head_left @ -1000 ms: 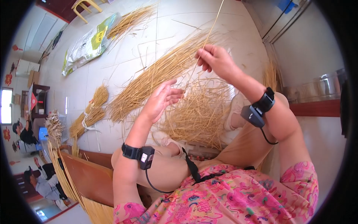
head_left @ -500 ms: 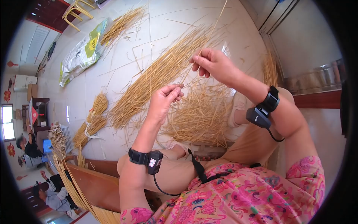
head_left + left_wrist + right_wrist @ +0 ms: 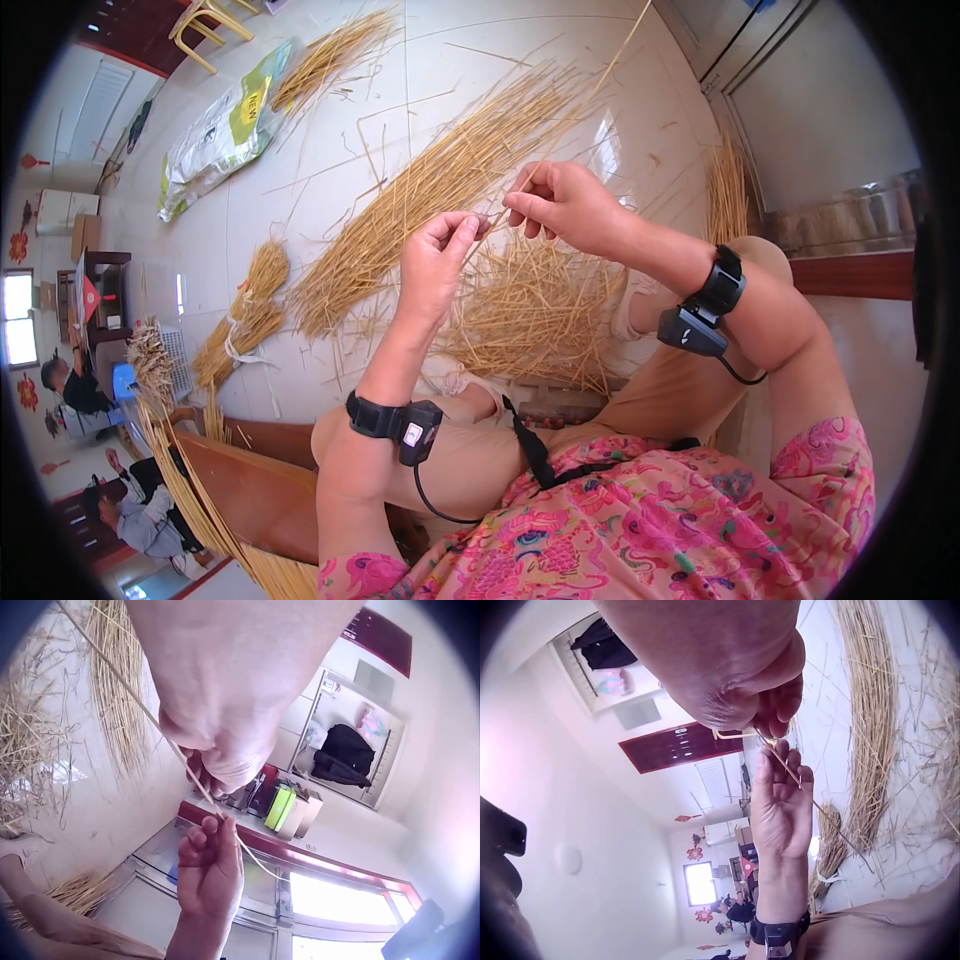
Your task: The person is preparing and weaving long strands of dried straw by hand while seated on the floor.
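Observation:
A single long straw stalk [image 3: 622,52] runs slantwise between both hands, its far end rising toward the top of the head view. My left hand [image 3: 430,265] pinches it between thumb and fingertips. Close beside it, my right hand [image 3: 575,210] holds the same stalk between thumb and curled fingers. In the left wrist view the stalk [image 3: 112,667] passes below the left hand and reaches the right fingertips. Under the hands lie a loose heap of short straw [image 3: 540,320] and a long spread of straw stalks [image 3: 430,200] on the floor.
A tied straw bundle [image 3: 255,290] lies to the left, with a printed plastic bag [image 3: 225,140] and more straw [image 3: 330,60] farther off. A stool [image 3: 208,35] stands at the back. Straw leans by the right wall [image 3: 727,190]. Two people sit at far left.
My left hand went from spread fingers to pinching the stalk. My right hand has come down closer to the left, the stalk still in its fingers.

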`<control>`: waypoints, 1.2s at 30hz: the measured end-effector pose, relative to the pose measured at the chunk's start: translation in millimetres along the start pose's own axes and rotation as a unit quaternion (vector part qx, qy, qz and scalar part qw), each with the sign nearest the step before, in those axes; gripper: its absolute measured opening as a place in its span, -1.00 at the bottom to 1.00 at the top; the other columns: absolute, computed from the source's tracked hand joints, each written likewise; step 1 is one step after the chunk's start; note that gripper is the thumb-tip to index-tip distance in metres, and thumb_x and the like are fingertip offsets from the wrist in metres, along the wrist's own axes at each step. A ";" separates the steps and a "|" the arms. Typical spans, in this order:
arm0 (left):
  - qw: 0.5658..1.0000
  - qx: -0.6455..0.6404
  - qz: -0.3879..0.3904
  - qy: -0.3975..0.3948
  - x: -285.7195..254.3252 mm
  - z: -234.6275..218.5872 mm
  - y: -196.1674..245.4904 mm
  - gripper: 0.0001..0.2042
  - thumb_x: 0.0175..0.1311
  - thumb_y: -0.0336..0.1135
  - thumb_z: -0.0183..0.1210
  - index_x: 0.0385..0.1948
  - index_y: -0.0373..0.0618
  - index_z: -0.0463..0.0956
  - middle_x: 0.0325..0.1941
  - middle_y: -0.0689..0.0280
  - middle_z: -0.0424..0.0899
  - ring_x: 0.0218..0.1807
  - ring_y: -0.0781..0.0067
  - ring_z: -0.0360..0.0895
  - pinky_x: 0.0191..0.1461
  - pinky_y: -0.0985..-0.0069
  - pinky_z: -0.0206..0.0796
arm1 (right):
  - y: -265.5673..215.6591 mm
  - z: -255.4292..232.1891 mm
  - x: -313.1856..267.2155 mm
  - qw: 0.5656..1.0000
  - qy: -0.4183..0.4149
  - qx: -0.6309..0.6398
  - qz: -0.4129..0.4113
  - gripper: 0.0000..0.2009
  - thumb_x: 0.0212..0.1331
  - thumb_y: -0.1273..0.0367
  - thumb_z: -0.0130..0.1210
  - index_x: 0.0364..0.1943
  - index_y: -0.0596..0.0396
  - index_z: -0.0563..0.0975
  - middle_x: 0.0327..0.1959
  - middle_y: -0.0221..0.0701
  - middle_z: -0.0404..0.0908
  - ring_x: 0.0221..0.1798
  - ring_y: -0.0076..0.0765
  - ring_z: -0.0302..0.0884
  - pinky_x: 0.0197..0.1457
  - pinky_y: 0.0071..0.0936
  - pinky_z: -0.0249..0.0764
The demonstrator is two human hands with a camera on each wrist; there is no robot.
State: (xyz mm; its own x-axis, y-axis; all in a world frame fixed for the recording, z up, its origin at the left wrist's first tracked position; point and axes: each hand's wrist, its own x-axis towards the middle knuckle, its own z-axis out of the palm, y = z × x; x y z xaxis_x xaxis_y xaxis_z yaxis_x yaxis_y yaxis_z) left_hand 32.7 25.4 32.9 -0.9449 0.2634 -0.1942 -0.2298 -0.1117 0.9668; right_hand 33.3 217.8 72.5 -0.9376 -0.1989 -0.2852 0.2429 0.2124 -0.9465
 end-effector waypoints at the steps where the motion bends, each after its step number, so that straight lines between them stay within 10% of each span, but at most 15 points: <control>1: 1.000 -0.003 -0.001 -0.006 0.6 -1.5 2.5 -0.81 0.22 -0.39 0.16 -0.23 -0.33 0.55 -0.22 0.23 0.63 -0.27 0.60 0.52 -0.09 0.64 0.37 | 0.0 -0.1 -0.3 1.000 0.002 -0.001 0.000 -0.83 0.23 0.35 0.06 -0.32 0.21 0.48 -0.49 -0.43 0.58 -0.51 -0.63 0.50 -0.52 -0.66 0.39; 19: 0.994 -0.086 0.042 -0.048 5.2 -9.5 12.5 -0.95 0.34 -0.44 -0.03 -0.35 -0.15 0.34 -0.31 0.22 0.61 -0.41 0.72 0.38 -0.31 0.73 0.23 | -0.7 -9.3 4.8 0.996 0.076 0.014 0.048 -0.80 0.28 0.31 -0.03 -0.34 0.18 0.44 -0.43 -0.39 0.59 -0.48 -0.62 0.49 -0.49 -0.67 0.37; 25: 0.994 0.077 0.040 -0.066 0.3 -18.4 17.8 -0.91 0.36 -0.36 -0.04 -0.36 -0.11 0.30 -0.47 0.33 0.50 -0.49 0.71 0.25 -0.39 0.75 0.15 | -2.8 -25.1 14.7 0.988 0.152 -0.019 0.000 -0.79 0.31 0.29 -0.08 -0.37 0.15 0.44 -0.45 -0.43 0.56 -0.50 -0.64 0.43 -0.49 -0.68 0.34; 36: 0.949 0.229 -0.167 -0.139 -7.5 -42.7 13.4 -0.92 0.32 -0.39 -0.02 -0.35 -0.18 0.35 -0.53 0.35 0.46 -0.56 0.69 0.28 -0.50 0.70 0.18 | -17.3 -70.2 22.2 0.945 0.311 -0.031 -0.100 -0.75 0.29 0.29 -0.09 -0.40 0.20 0.47 -0.54 -0.43 0.56 -0.57 -0.64 0.41 -0.51 -0.61 0.35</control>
State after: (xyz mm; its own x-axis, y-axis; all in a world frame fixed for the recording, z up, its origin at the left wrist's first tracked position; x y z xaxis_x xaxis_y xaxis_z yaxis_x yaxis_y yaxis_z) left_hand 26.7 -19.0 40.2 -0.7238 0.4611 -0.5133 -0.3203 0.4344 0.8419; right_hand -9.2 276.9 93.2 -0.9325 0.3560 0.0606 0.0486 0.2901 -0.9558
